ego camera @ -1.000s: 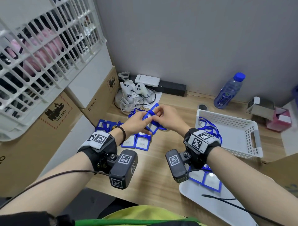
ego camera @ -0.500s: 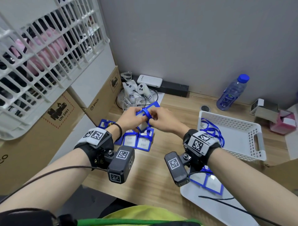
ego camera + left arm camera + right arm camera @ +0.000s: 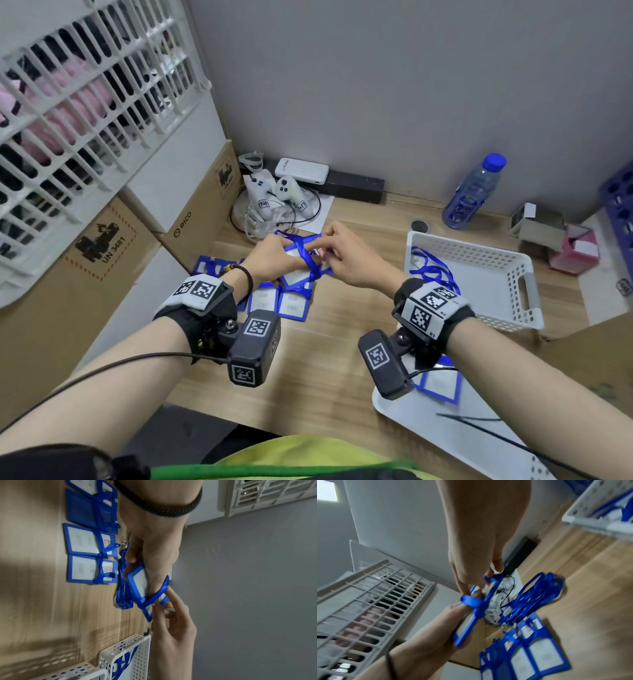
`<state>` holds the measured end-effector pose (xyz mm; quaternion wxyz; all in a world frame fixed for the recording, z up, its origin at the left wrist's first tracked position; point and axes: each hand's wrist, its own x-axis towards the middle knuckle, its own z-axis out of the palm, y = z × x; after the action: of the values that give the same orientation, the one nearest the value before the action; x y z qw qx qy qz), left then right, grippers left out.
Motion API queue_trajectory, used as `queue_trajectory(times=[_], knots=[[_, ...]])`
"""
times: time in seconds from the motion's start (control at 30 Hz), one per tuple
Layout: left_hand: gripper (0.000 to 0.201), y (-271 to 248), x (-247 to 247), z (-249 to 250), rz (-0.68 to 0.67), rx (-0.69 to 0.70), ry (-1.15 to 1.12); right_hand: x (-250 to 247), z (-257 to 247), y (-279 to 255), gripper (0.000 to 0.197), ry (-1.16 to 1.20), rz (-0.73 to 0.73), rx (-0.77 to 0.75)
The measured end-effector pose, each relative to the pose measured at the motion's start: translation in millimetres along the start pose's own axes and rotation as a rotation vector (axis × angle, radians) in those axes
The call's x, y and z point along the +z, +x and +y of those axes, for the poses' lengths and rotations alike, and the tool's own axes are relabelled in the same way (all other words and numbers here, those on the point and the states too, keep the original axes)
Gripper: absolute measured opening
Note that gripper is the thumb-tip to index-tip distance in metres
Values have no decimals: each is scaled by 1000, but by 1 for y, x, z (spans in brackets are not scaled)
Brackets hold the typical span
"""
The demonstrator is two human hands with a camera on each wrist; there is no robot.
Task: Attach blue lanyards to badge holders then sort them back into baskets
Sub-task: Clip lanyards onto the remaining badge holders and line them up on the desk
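My left hand (image 3: 289, 251) grips a blue badge holder (image 3: 138, 582) by its lower half, above the desk. A blue lanyard (image 3: 154, 597) is looped and knotted across the holder's middle (image 3: 471, 602). My right hand (image 3: 323, 251) pinches the lanyard loop at the holder's upper end, its index finger (image 3: 173, 596) stretched along the band. Several badge holders with lanyards tied round them (image 3: 279, 305) lie in a row on the desk under the hands. A loose lanyard bundle (image 3: 537, 597) lies beside them.
A white perforated basket (image 3: 496, 270) holding blue lanyards stands at the right. A white tray (image 3: 445, 435) with blue badge holders lies at the front right. Cardboard boxes (image 3: 113, 246), two white controllers (image 3: 274, 195) and a water bottle (image 3: 472, 192) line the back and left.
Both hands stayed together over the row of badges. The lanyard loop has been drawn tighter across the holder, and the holder has tilted a little.
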<state>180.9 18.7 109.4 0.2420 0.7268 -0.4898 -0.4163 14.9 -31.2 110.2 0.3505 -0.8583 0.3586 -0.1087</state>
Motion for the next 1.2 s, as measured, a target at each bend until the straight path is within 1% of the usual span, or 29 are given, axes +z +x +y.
queue_trajectory(times=[0.1, 0.17, 0.23, 0.3, 0.37, 0.43, 0.5, 0.57, 0.67, 0.73, 0.8, 0.87, 0.93, 1.03, 1.2], knots=[[40, -3, 2, -7, -48, -19, -71, -3, 7, -3, 18, -27, -54, -4], [37, -5, 2, -10, -84, -32, -97, -6, 8, -3, 6, -51, -48, -6], [36, -8, 2, -10, -129, -28, -108, -6, 7, -2, 8, -68, -26, -18], [28, -11, 2, -11, -176, -14, -87, -5, 5, -1, 11, -77, -21, -15], [25, -14, 1, -11, -191, -9, -77, -5, 4, -1, 13, -78, -11, 3], [34, -17, 0, -12, -167, -18, -75, -6, 1, -3, 12, -50, 7, 22], [45, -19, 0, -9, -148, 22, -31, -7, -2, -3, 12, -36, 12, 23], [53, -20, 1, -3, -177, 72, 2, -6, -4, -3, 13, -41, 11, 19], [64, -18, 4, 8, -223, 77, -73, -6, -3, -2, 14, -34, 34, 52], [68, -15, 8, 9, -223, 100, -65, -8, -2, -1, 13, -26, 56, 69], [65, -14, 12, 10, -191, 133, 25, -10, 0, 0, 13, -17, 76, 70], [51, -11, 16, 10, -127, 158, 81, -12, 2, 0, 13, -12, 83, 70], [45, -9, 18, 12, -93, 187, 88, -11, 4, -2, 13, -6, 78, 75], [47, -10, 20, 15, -132, 206, 128, -8, 6, -3, 15, -15, 80, 99], [51, -13, 22, 14, -187, 178, 103, -5, 6, 0, 18, -64, 134, 157]])
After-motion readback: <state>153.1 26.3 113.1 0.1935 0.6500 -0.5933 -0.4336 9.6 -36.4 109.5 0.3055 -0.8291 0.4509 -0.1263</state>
